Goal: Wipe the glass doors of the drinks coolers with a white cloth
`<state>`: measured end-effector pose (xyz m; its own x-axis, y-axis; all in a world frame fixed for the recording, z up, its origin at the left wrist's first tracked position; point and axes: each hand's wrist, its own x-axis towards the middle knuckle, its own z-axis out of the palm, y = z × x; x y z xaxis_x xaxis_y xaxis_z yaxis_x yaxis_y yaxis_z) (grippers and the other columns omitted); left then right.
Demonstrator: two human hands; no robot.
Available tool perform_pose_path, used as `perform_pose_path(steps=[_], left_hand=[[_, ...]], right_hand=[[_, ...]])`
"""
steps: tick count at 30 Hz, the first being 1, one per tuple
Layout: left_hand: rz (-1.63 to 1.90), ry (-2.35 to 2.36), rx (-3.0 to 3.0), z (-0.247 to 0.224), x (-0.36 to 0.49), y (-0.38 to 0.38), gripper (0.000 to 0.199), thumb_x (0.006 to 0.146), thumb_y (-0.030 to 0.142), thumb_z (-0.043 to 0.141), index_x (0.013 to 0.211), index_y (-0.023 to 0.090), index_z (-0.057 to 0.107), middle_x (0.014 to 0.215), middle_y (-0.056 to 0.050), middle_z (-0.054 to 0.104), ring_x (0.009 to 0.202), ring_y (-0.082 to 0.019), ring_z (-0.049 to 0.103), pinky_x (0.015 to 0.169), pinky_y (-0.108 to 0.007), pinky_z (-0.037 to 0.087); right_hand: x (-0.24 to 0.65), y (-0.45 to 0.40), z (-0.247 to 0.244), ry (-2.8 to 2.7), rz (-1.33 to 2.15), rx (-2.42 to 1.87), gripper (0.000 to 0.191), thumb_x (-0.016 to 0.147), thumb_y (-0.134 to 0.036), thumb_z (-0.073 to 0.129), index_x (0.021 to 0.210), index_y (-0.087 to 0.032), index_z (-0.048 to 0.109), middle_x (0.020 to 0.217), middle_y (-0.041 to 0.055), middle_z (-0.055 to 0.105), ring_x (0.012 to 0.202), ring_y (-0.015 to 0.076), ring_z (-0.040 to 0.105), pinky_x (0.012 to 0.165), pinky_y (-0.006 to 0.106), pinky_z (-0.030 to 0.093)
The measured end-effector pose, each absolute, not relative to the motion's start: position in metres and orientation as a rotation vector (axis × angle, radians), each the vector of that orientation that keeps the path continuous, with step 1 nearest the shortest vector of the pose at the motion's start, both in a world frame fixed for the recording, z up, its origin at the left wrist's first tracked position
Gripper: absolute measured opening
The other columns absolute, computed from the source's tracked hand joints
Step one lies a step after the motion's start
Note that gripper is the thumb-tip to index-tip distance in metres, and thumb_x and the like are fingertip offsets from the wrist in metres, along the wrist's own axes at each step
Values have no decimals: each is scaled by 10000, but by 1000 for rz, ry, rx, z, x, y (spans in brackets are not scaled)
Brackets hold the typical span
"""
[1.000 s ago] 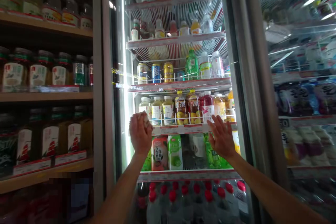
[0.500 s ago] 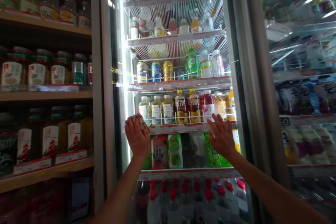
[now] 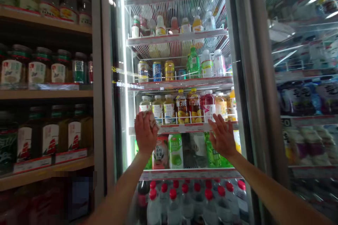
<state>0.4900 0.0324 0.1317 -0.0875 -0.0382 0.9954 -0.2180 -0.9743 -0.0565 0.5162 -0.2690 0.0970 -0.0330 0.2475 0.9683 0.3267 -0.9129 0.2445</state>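
My left hand [image 3: 145, 134] presses a crumpled, pale cloth [image 3: 152, 121] against the glass door [image 3: 190, 151] of a lit drinks fridge. Its fingers lie over the cloth, which shows past their right side and hides part of a tea bottle behind. My right hand [image 3: 222, 135] rests on the same glass with its fingers spread, and nothing is in it. Behind the glass between my hands are tea bottles [image 3: 169, 109], a green carton [image 3: 175, 151] and a red carton [image 3: 160, 153].
Wooden shelves [image 3: 47, 94] with jars and bottles stand to the left of the metal door frame [image 3: 101, 77]. Another glass-fronted fridge [image 3: 308, 140] is on the right. Red-capped bottles [image 3: 173, 204] fill the fridge's bottom level.
My left hand has slid to the right across the glass with the cloth under it. My right hand has stayed nearly where it was.
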Motion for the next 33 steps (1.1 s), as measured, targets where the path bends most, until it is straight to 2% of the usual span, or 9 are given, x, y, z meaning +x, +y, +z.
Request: perform_pose_path(steps=[5,11,13,16,19,23,28,30,33], left_hand=[[2161,-785,2306,125,496,2,507,832,330,468,1313,188,386,1399,-110,394,1348,-236,248,1076,-435,296],[2203,-233,1973,146,492,46,546,853,277,415,1363,127,292,1437,-174,296,1365,-281,185,1097,-513,217],[2181,-290,2014,144,491,37,550,851,263,419,1366,129,281,1442,-172,285,1365,-279,181,1105,-510,207],[2154,-532,2146,135,495,-2,534,824,298,485,1328,182,352,1414,-123,361,1349,-254,241,1095,-457,269],[2129,-704,2172,134,501,-43,540,824,287,483,1332,181,335,1415,-124,362,1365,-244,193,1087,-465,272],[2058,-777,2142,148,503,-64,638,814,283,497,1376,143,228,1444,-152,299,1383,-224,118,1090,-443,261],[2002,-660,2200,151,498,-38,754,801,410,508,1398,115,155,1449,-183,272,1374,-253,154,1091,-477,215],[1987,-680,2271,145,496,-18,796,790,461,507,1404,111,143,1450,-178,273,1372,-253,167,1098,-464,196],[2043,-635,2304,133,495,11,826,789,543,469,1412,117,133,1452,-172,272,1371,-260,168,1103,-474,158]], right_hand=[[515,-269,98,-641,-2126,-2141,627,848,-222,414,1427,-249,175,1466,65,285,1355,239,227,1086,489,157],[515,-268,98,-633,-2104,-2158,630,849,-218,402,1430,-244,161,1472,64,269,1360,235,212,1090,495,146],[516,-268,98,-629,-2092,-2161,629,848,-214,405,1429,-243,164,1471,66,272,1363,235,202,1091,499,145],[515,-270,97,-646,-2075,-2151,602,850,-203,410,1416,-243,206,1454,77,307,1360,241,210,1086,509,155],[504,-266,102,-731,-2044,-2066,565,856,-191,399,1398,-250,250,1451,84,305,1353,254,225,1076,536,170],[480,-240,124,-1082,-1911,-1823,569,855,-150,355,1402,-245,231,1456,81,278,1334,234,274,1063,511,271],[476,-195,156,-1325,-1650,-1858,493,868,-164,335,1358,-224,328,1278,65,503,1201,183,457,1004,399,406],[482,-181,160,-1331,-1642,-1963,447,871,-203,359,1317,-195,401,1257,74,527,1198,195,457,1022,403,380],[491,-159,158,-1205,-1717,-2082,436,859,-281,434,1289,-208,450,1330,87,469,1275,234,356,1069,464,278]])
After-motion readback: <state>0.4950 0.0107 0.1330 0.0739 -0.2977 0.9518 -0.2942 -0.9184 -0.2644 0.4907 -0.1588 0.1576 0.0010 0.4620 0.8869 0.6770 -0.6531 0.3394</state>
